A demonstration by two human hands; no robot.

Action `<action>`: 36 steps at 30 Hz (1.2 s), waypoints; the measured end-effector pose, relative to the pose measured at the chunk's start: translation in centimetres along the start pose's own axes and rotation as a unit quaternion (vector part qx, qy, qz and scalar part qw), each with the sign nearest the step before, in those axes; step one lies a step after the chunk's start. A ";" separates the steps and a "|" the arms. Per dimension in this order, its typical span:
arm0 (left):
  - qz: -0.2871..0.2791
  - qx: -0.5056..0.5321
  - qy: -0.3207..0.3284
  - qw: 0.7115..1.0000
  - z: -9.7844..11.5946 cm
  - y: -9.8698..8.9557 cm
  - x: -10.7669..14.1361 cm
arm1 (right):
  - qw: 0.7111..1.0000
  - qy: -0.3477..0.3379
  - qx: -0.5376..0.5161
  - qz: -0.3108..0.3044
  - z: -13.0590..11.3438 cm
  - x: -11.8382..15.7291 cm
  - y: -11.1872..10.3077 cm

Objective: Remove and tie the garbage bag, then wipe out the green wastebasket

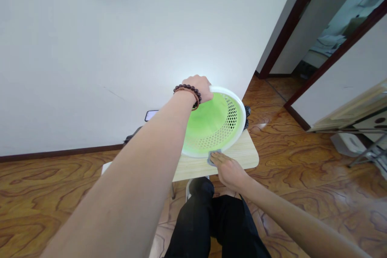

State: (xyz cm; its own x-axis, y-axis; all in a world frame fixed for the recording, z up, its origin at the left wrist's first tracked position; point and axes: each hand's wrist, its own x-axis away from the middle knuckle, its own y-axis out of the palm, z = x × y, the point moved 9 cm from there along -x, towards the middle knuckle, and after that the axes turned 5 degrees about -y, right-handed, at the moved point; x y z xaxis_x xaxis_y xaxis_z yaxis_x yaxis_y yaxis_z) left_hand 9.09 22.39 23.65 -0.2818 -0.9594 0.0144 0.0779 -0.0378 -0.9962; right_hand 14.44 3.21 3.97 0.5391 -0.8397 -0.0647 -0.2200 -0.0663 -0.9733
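A light green basket [208, 116] with a white rim and a perforated wall is tilted on a small pale wooden table [249, 155], its opening facing me. My left hand [200, 86], with a beaded bracelet at the wrist, is closed on the rim at its far side. At the near side, my right hand [231, 172] presses a small grey cloth [211, 160] against the outside of the rim. My left forearm covers the basket's left part.
A phone [150, 115] lies at the table's back left, and black objects [247, 117] show partly behind the basket. The white wall [121, 48] stands just beyond the table. To the right are a doorway and a white bin [348, 144] on the wood-patterned floor.
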 end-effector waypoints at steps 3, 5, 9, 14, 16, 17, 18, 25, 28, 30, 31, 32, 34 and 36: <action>0.005 -0.005 0.004 1.000 0.1 0.0 -0.1 | 0.999 0.016 -0.008 0.037 1.0 -0.6 -2.0; 0.011 -0.012 0.008 1.000 0.1 -0.1 -0.1 | 0.997 0.015 -0.004 0.076 1.8 -2.6 -3.4; 0.015 -0.020 0.009 1.000 0.0 -0.2 0.0 | 0.995 0.021 0.001 0.099 3.2 -8.9 -3.6; 0.009 -0.025 -0.003 1.000 -0.2 -0.2 0.2 | 0.994 0.108 -0.008 0.003 4.7 -13.6 2.4; 0.004 -0.022 -0.007 1.000 -0.3 -0.2 0.3 | 0.992 0.127 0.000 -0.003 4.5 -13.5 3.9; 0.002 -0.020 -0.007 1.000 -0.3 -0.2 0.3 | 0.992 0.127 0.004 0.003 4.1 -13.2 4.2; 0.002 -0.018 -0.006 1.000 -0.3 -0.2 0.3 | 0.992 0.124 0.005 0.009 3.7 -12.7 4.3; 0.005 -0.009 0.005 1.000 -0.2 -0.2 0.1 | 0.994 0.066 -0.048 0.071 -0.2 -5.2 2.4; 0.009 -0.006 0.010 1.000 0.0 -0.3 0.1 | 0.991 0.044 -0.085 0.092 -1.9 -0.9 2.1; 0.009 -0.006 0.008 1.000 0.0 -0.3 0.1 | 0.988 0.043 -0.110 0.099 -2.5 1.2 1.6; 0.010 -0.006 0.007 1.000 0.0 -0.3 0.1 | 0.986 0.043 -0.119 0.107 -2.5 1.8 1.2; 0.012 -0.007 0.007 1.000 -0.1 -0.4 0.1 | 0.984 0.044 -0.127 0.119 -2.4 2.0 0.4; 0.015 -0.007 0.008 1.000 -0.1 -0.4 0.1 | 0.978 0.044 -0.134 0.154 -1.8 1.1 -1.8; 0.014 -0.005 0.008 1.000 -0.1 -0.2 0.0 | 0.971 0.041 -0.135 0.192 -0.7 -1.4 -4.2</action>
State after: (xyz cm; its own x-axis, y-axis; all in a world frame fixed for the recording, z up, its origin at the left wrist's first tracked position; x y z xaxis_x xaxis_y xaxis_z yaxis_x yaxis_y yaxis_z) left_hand 8.98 22.42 23.88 -0.2955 -0.9552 -0.0153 0.0768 -0.0078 -0.9970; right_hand 14.01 4.25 8.30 0.3107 -0.8703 -0.3822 -0.6031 0.1303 -0.7870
